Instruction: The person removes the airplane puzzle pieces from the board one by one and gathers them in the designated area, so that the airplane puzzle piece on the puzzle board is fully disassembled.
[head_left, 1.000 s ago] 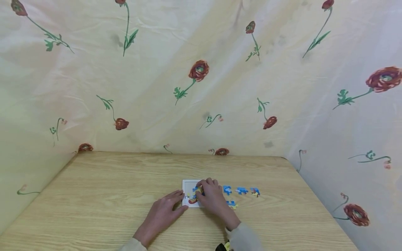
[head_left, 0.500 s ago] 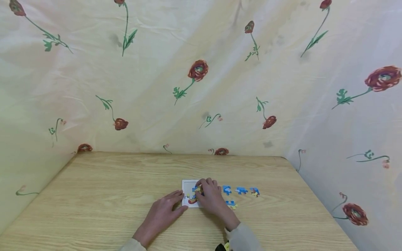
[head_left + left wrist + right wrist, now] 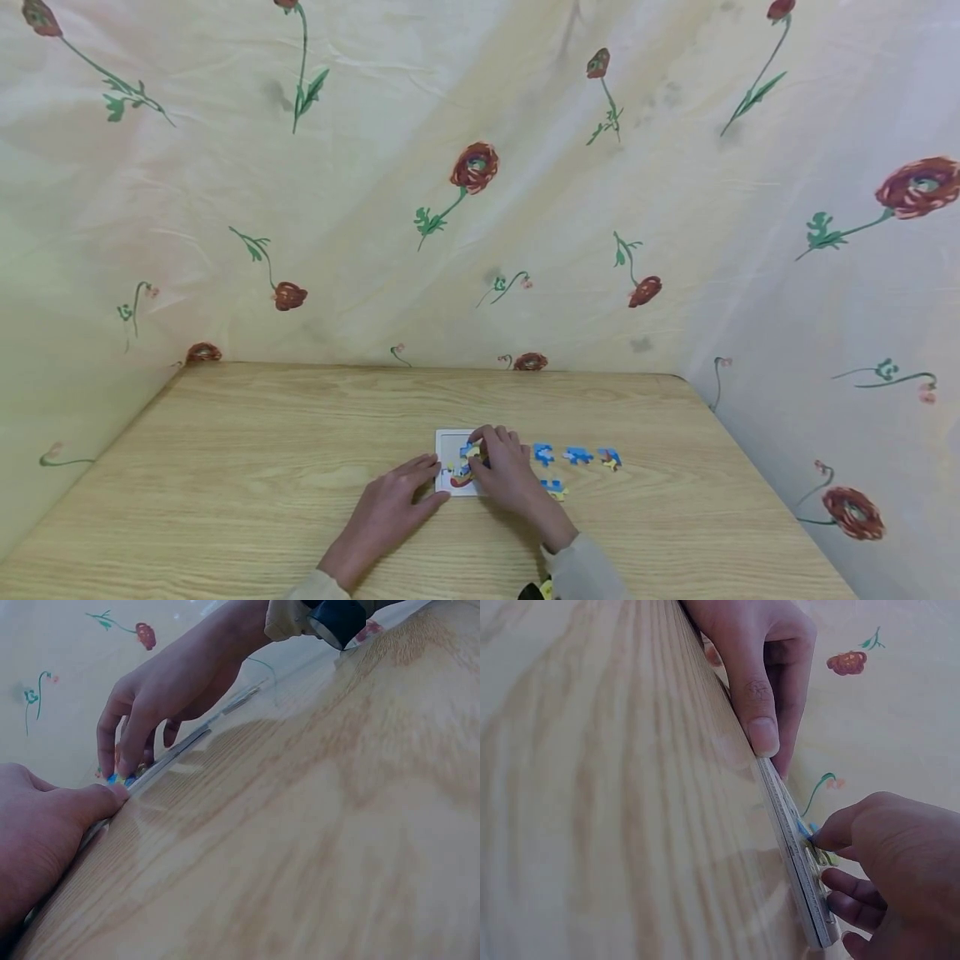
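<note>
A white-rimmed puzzle tray (image 3: 439, 437) lies on the table with a few joined pieces in its left part. At its near left corner, my left hand (image 3: 392, 506) rests its thumb on the front edge and its fingertips against the left side. My right hand (image 3: 508, 468) is over the tray's right part. Between its thumb and index finger it pinches a yellow and blue puzzle piece (image 3: 472, 450), partly covered by the fingers. In the right wrist view the fingertips are down close to the tray (image 3: 799, 855). The right hand hides much of the tray's right side.
To the right of the tray lie several loose pieces: a blue one (image 3: 543, 453), a blue and white one (image 3: 577, 456), a multicoloured one (image 3: 610, 459), and a blue and yellow one (image 3: 554, 488) nearer. Flowered cloth (image 3: 360, 208) encloses the wooden table (image 3: 262, 467).
The pinched piece has shifted and turned slightly under my right fingers, showing more yellow. The left hand has stayed at the tray corner.
</note>
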Tool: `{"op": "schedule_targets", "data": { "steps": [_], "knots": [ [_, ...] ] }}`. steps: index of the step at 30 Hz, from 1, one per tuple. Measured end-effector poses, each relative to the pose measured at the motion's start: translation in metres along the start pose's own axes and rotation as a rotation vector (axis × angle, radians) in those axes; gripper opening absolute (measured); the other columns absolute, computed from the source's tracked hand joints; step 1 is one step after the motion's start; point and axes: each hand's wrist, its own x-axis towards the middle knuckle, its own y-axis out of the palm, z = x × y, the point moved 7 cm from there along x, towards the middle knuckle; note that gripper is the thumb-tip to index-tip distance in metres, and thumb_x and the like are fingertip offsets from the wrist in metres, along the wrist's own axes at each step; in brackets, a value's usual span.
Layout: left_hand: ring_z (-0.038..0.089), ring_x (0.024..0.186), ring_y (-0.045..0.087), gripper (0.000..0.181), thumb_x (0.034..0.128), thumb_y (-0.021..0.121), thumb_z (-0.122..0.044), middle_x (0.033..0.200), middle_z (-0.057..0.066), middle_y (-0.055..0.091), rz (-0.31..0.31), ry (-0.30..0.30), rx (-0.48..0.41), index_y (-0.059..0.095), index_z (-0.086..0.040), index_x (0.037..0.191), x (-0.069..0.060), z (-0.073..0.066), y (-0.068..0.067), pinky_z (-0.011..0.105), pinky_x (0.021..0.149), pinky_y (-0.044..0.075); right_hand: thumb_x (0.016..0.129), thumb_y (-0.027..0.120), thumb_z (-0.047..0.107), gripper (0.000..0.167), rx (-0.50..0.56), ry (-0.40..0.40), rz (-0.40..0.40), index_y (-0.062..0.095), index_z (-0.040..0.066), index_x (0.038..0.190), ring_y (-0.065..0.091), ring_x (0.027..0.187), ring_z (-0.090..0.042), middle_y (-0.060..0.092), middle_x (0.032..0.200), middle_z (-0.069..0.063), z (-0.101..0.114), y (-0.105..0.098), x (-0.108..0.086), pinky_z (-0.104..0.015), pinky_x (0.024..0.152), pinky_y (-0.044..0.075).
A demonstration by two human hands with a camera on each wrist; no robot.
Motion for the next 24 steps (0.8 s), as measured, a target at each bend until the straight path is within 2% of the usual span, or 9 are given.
{"op": "schedule_targets", "data": {
  "steps": [12,18,24],
  "knots": [
    [0.031,0.127,0.062,0.047,0.0987,0.071,-0.039,0.138,0.014,0.065,0.011,-0.008,-0.006,0.072,-0.003,0.129,0.0009,0.0002,0.0011,0.052,0.100,0.053,0.098,0.069,0.006,0.024,0.021,-0.069,-0.006,0.063,0.010,0.121,0.044,0.091,-0.021,0.053,0.089,0.004,0.0016,-0.0025,-0.0009,-0.046,0.082,0.028],
    [0.031,0.127,0.062,0.047,0.0993,0.070,-0.040,0.138,0.014,0.065,0.015,-0.008,-0.005,0.072,-0.003,0.129,0.0005,0.0005,0.0013,0.051,0.099,0.054,0.100,0.066,0.004,0.024,0.072,-0.067,0.019,0.062,0.009,0.124,0.045,0.087,-0.019,0.052,0.087,0.005,0.0008,-0.0034,-0.0023,-0.048,0.086,0.029],
    [0.030,0.125,0.063,0.047,0.0988,0.070,-0.040,0.136,0.013,0.067,0.001,-0.002,-0.002,0.073,-0.004,0.128,0.0006,0.0006,0.0009,0.050,0.098,0.054,0.101,0.063,0.001,0.026,0.122,-0.064,0.022,0.061,0.009,0.126,0.045,0.090,-0.019,0.052,0.089,0.004,-0.0003,-0.0045,-0.0033,-0.044,0.084,0.031]
  ]
}}
